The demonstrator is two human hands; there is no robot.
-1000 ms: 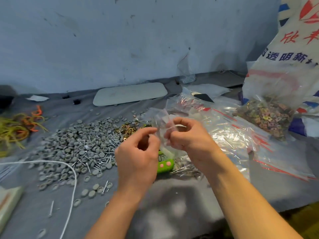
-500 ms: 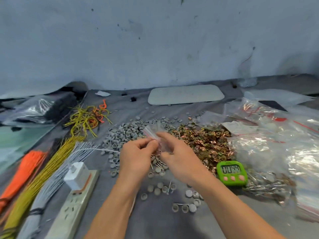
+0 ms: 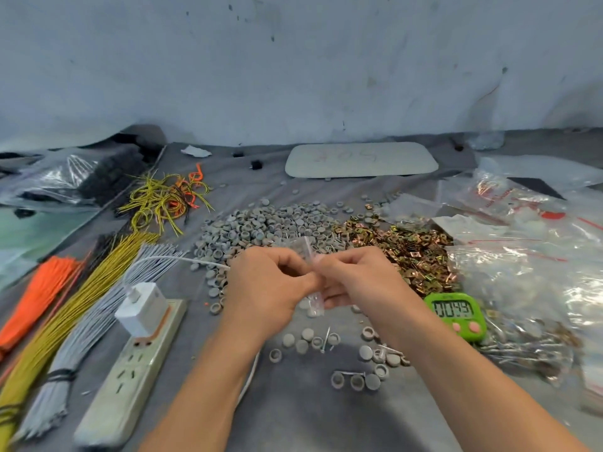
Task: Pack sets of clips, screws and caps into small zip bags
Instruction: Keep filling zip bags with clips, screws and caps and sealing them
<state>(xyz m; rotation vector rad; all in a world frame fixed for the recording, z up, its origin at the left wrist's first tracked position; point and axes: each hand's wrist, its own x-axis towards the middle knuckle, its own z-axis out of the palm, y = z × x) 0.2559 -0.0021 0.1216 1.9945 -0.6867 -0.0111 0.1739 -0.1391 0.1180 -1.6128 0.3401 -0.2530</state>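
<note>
Head cam, looking down at the desk (image 3: 293, 415). I see both hands up mid-frame, just above the surface. L hand (image 3: 270, 288) and R hand (image 3: 359, 278) meet fingertip to fingertip, fingers curled, both pinching the small zip bag (image 3: 316, 301) between them. The bag hangs upright, clear plastic, top edge poking up above the knuckles, bottom dangling below. There are small bits inside; I can't tell which.

Behind the hands: the grey caps pile (image 3: 267, 223), w/ the brassy clips pile (image 3: 408, 246) touching it on the R. A few loose caps (image 3: 306, 340) and a screw (image 3: 326, 339) lie near the wrists. The green timer (image 3: 456, 314) sits just R of the R wrist, next to a clear bag of screws (image 3: 528, 344). More zip bags (image 3: 522, 256) are heaped far R.

L side: power strip (image 3: 130, 363) w/ a white charger (image 3: 142, 308) plugged in. Orange (image 3: 36, 288), yellow (image 3: 75, 288) and grey wire bundles (image 3: 98, 308) lie side by side. White tray (image 3: 360, 159) at the back, by the wall.
</note>
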